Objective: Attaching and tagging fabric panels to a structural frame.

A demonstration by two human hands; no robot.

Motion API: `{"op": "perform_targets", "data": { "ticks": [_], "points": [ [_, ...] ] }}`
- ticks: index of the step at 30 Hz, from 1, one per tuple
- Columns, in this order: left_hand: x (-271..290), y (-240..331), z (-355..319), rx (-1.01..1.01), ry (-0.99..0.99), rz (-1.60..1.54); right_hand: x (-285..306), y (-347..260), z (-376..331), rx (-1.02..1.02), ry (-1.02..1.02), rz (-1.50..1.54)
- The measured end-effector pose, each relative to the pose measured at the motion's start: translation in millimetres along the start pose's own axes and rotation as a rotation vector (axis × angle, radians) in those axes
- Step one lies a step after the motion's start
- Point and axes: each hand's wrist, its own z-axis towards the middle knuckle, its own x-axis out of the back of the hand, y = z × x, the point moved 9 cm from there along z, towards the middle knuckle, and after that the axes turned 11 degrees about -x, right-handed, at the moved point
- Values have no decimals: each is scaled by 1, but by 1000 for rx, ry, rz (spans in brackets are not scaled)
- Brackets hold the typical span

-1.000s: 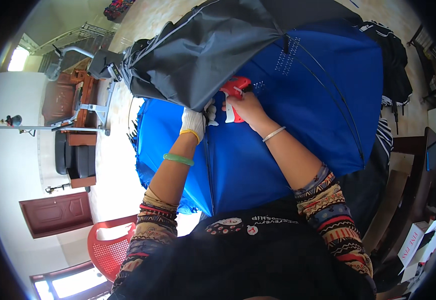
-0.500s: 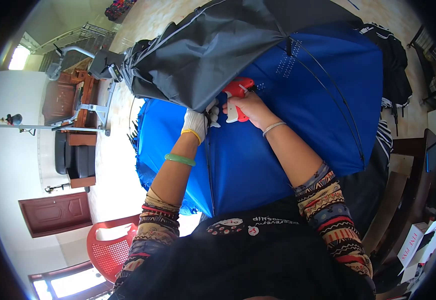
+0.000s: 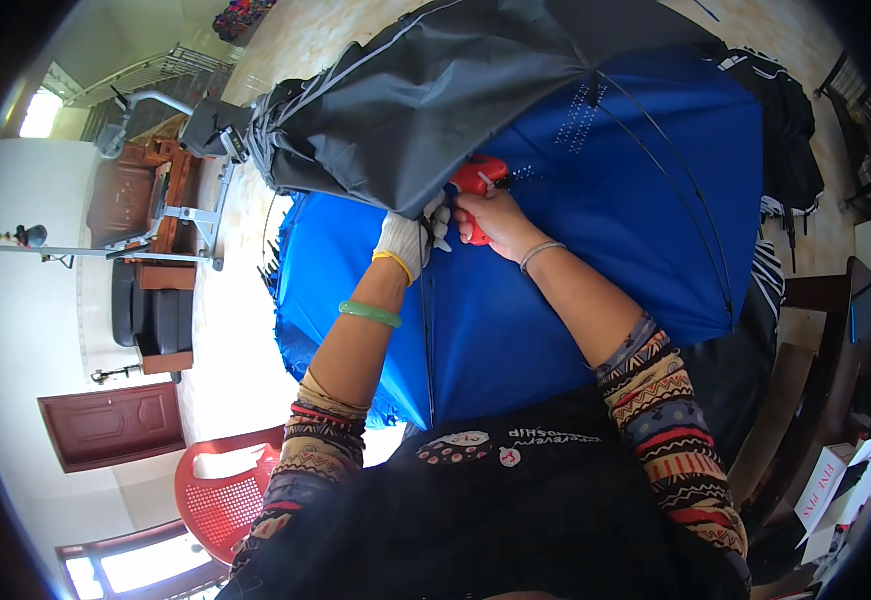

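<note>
Across my lap and before me spreads a large umbrella [image 3: 556,290], blue on the near face with thin dark ribs, its grey-black cloth [image 3: 426,120] folded over at the top. My right hand [image 3: 501,222] is wrapped round the grip of a red tagging gun [image 3: 483,172], its front end against the umbrella where the grey cloth meets the blue. My left hand [image 3: 404,243], in a white glove with a yellow cuff, is closed at the edge of the grey cloth beside a rib, close to the gun. What lies in its fingers is partly hidden.
A red plastic chair [image 3: 221,495] stands at lower left, and exercise equipment [image 3: 191,215] at upper left. More folded black umbrellas [image 3: 776,130] lie at the right. A dark wooden table [image 3: 831,370] and a white box [image 3: 824,488] are at the far right.
My right hand has squeezed the tagging gun's grip, and its white part is now covered. My left hand has shifted slightly right, closer to the gun.
</note>
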Motion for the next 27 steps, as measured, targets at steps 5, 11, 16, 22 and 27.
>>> {"op": "perform_targets", "data": {
  "ticks": [5, 11, 16, 22, 27],
  "points": [
    [19, 55, -4, 52, 15, 123, -10, -40, -24, 19, -82, 134],
    [34, 89, 12, -4, -76, -337, -42, -77, -70, 94, -4, -31],
    [24, 113, -84, -118, 102, -348, -60, -90, -86, 136, 12, -201],
    [39, 84, -116, -493, 123, 1125, -66, -74, -107, 99, 54, -362],
    [13, 40, -115, -502, 123, 1689, -43, 16, -117, -40, 92, -349]
  ]
}}
